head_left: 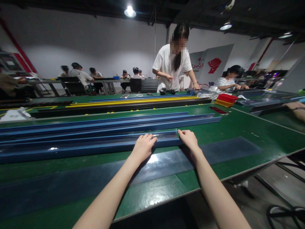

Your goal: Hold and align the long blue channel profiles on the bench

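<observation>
A long blue channel-shaped strip (83,151) lies across the green table in front of me, with shiny clear film (164,135) visible inside its trough. My left hand (143,148) rests over the near wall, its fingers curled into the trough a little short of the right end. At that right end, my right hand (188,140) has thumb and fingers closed on the strip's tip; the exact grip is partly hidden. Beneath my forearms a flat, dark translucent sheet (228,149) stretches along the table's near edge.
More blue channels (200,121) lie just behind, then yellow (133,102) and black strips. A phone (218,110) and red and yellow trays (225,99) sit to the right. Across the green table (257,127) stands a co-worker (172,63); another person's arm (296,108) reaches in at right.
</observation>
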`<move>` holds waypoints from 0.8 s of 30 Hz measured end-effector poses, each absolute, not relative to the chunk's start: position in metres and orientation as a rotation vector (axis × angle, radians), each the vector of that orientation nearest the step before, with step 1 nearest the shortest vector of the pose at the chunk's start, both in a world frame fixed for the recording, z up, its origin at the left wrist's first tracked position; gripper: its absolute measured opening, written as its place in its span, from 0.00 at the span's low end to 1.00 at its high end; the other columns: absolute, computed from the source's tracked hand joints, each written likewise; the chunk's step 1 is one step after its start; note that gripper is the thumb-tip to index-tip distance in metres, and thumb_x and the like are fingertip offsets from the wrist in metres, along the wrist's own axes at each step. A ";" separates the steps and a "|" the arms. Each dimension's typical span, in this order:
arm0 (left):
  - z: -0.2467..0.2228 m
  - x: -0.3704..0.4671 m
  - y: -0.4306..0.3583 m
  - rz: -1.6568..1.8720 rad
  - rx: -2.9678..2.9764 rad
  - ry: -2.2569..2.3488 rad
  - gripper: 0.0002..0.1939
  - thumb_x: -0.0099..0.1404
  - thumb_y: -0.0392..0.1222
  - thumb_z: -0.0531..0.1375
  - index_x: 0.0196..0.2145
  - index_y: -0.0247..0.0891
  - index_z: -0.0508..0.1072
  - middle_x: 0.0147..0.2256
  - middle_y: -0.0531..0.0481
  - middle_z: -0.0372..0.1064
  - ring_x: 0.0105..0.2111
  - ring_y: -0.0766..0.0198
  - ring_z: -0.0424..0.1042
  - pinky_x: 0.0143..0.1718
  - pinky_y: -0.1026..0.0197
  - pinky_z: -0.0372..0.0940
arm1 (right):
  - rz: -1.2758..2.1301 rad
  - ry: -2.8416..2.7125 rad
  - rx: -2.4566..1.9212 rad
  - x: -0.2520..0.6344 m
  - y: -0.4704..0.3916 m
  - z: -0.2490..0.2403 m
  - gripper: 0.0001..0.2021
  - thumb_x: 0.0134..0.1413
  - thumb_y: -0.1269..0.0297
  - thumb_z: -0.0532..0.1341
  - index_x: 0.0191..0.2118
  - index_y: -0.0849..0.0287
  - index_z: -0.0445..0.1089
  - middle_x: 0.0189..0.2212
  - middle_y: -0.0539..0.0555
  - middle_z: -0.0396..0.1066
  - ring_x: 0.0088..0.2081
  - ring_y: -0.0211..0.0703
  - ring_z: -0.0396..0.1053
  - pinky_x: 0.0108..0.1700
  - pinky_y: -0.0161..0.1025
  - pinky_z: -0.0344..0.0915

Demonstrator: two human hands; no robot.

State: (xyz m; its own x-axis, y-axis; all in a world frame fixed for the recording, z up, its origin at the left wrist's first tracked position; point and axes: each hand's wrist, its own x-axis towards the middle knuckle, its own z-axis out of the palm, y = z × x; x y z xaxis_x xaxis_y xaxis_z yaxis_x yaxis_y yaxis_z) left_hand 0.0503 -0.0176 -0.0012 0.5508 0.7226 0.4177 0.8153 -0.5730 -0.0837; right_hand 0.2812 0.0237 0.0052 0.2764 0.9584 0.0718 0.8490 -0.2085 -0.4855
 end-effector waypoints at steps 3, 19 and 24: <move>-0.002 0.050 -0.018 -0.506 -2.524 -1.272 0.13 0.60 0.28 0.50 0.41 0.39 0.66 0.41 0.47 0.67 0.43 0.59 0.63 0.38 0.59 0.58 | 0.424 -1.626 -2.003 0.284 0.029 0.000 0.22 0.52 0.52 0.47 0.27 0.59 0.74 0.23 0.55 0.71 0.26 0.40 0.68 0.31 0.33 0.60; -0.005 0.051 -0.016 -0.487 -2.544 -1.250 0.17 0.58 0.27 0.50 0.44 0.38 0.66 0.41 0.46 0.67 0.40 0.60 0.64 0.38 0.58 0.59 | 0.991 -1.608 -1.469 0.309 0.043 -0.013 0.23 0.33 0.43 0.61 0.20 0.63 0.67 0.16 0.48 0.60 0.19 0.30 0.55 0.22 0.30 0.53; -0.005 0.051 -0.015 -0.492 -2.547 -1.245 0.18 0.57 0.26 0.49 0.44 0.38 0.66 0.41 0.45 0.67 0.40 0.60 0.65 0.38 0.58 0.60 | 0.954 -1.581 -1.414 0.307 0.039 -0.021 0.24 0.35 0.41 0.59 0.21 0.62 0.68 0.18 0.48 0.61 0.21 0.31 0.56 0.23 0.30 0.53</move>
